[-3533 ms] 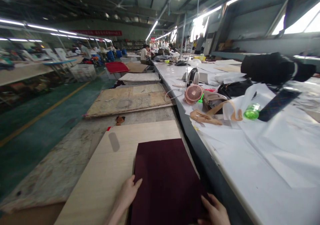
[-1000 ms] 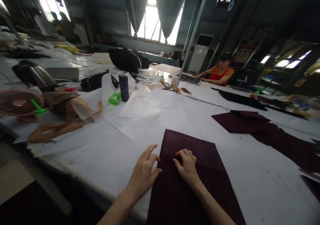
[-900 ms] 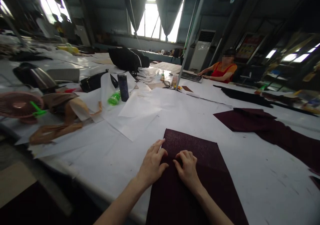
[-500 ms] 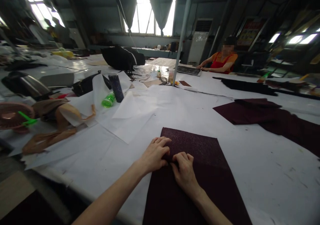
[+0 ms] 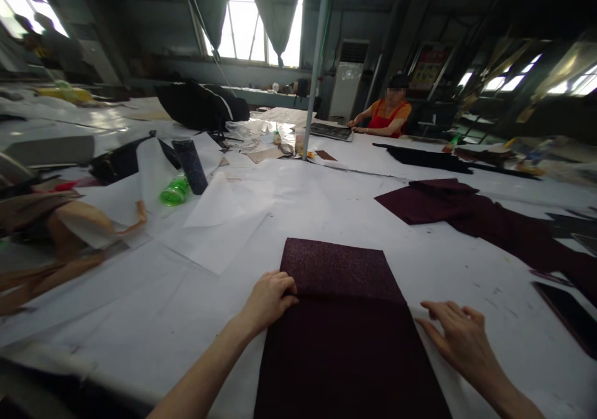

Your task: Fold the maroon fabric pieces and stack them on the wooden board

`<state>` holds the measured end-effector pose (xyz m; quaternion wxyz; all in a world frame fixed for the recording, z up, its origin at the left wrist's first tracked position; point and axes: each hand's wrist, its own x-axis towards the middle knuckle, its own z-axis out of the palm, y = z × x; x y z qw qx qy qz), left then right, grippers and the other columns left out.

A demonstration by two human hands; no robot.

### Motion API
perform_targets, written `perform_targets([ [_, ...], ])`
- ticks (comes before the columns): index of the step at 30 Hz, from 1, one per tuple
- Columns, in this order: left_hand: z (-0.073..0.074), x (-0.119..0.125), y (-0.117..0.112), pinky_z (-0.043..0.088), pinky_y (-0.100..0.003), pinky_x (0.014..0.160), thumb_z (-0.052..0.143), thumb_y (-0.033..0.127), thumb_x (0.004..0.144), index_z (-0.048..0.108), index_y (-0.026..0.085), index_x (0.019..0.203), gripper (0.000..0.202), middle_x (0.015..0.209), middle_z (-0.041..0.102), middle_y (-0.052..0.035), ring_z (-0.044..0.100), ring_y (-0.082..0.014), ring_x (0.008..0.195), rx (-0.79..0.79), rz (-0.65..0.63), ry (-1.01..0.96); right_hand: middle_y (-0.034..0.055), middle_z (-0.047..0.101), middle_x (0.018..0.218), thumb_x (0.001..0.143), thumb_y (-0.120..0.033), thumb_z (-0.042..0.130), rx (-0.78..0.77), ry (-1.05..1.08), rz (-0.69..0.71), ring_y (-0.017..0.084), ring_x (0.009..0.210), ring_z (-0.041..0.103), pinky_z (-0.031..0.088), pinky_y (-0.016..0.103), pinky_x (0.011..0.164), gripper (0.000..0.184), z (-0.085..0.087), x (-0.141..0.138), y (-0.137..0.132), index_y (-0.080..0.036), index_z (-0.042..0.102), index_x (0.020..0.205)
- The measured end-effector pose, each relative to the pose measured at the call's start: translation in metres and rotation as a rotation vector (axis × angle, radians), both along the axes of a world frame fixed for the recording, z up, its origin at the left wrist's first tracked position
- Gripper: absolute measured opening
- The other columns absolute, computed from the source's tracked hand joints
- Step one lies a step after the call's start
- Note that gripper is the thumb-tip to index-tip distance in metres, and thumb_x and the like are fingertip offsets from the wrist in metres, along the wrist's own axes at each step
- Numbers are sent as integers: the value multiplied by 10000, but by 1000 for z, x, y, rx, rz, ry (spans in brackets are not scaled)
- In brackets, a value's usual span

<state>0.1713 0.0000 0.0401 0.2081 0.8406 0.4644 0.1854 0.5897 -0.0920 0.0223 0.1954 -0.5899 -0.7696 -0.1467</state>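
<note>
A dark maroon fabric piece (image 5: 342, 319) lies flat on the white table (image 5: 149, 307) right before me, with a fold line across its middle. My left hand (image 5: 268, 298) rests on the fabric's left edge at the fold, fingers curled and pinching it. At the fabric's right edge, my right hand (image 5: 459, 338) lies with fingers spread, holding nothing.
More maroon fabric pieces (image 5: 471, 214) lie at the right. White paper sheets (image 5: 224, 220), a green bottle (image 5: 174, 192), a dark tumbler (image 5: 191, 167) and black bags (image 5: 196, 105) sit at the left. A metal pole (image 5: 317, 64) rises mid-table. A person in red (image 5: 387, 114) sits at the far side.
The fabric went from the wooden board onto the white table. My right hand has slid from beside the left hand out to the fabric's right edge. My left hand stays at the fold.
</note>
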Motion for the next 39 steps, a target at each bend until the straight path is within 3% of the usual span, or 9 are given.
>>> perform_targets([
  [2,-1,0,-1,386,-291,799,706,211,742,618,226,784,99,833,629,25,555,-166,855,-3,2,-13,61,665,957,890,-362,546,-2,32,50,244,891,609,299,428,855,230,15,-17,5,-232,590,1074],
  [6,-1,0,-2,403,-282,800,701,208,743,625,224,780,86,835,627,19,557,-164,857,-14,21,-40,68,604,1144,912,-239,527,-208,252,297,215,1069,535,339,382,918,290,36,-120,34,-246,518,1201],
  [9,-2,0,-4,424,-281,808,684,211,755,637,214,785,55,832,624,6,565,-165,864,-29,46,-65,47,605,1106,889,-185,564,-317,376,436,204,1033,533,355,376,905,279,32,-189,56,-251,552,1160],
  [11,-2,-1,-6,440,-283,825,663,206,772,647,211,807,39,845,626,0,572,-163,878,-29,61,-98,34,620,1005,877,-162,580,-335,423,485,197,956,543,371,375,865,218,21,-213,66,-243,597,1079],
  [15,-4,-9,-9,469,-285,849,620,180,813,661,212,865,73,881,638,-3,585,-155,900,42,80,-158,30,607,879,909,-144,523,-261,463,529,181,859,536,384,365,797,168,-1,-220,74,-229,642,990],
  [18,-11,-16,-12,487,-285,850,555,181,872,674,214,907,128,897,644,-17,593,-148,885,153,65,-164,39,595,887,921,-129,489,-208,450,539,179,855,525,387,361,781,216,-7,-216,74,-230,653,1021],
  [27,-26,-25,-21,510,-301,852,433,153,939,636,195,1088,255,982,636,-49,588,-153,906,390,-44,-38,66,559,928,920,-73,445,-184,370,587,199,881,479,376,378,778,325,-7,-216,70,-223,624,1147],
  [39,-23,-24,-25,529,-322,811,367,138,959,602,145,1101,275,964,623,-73,587,-158,877,507,-89,141,76,562,917,917,-79,420,-160,258,585,208,862,465,391,372,762,343,-8,-217,67,-211,610,1170],
])
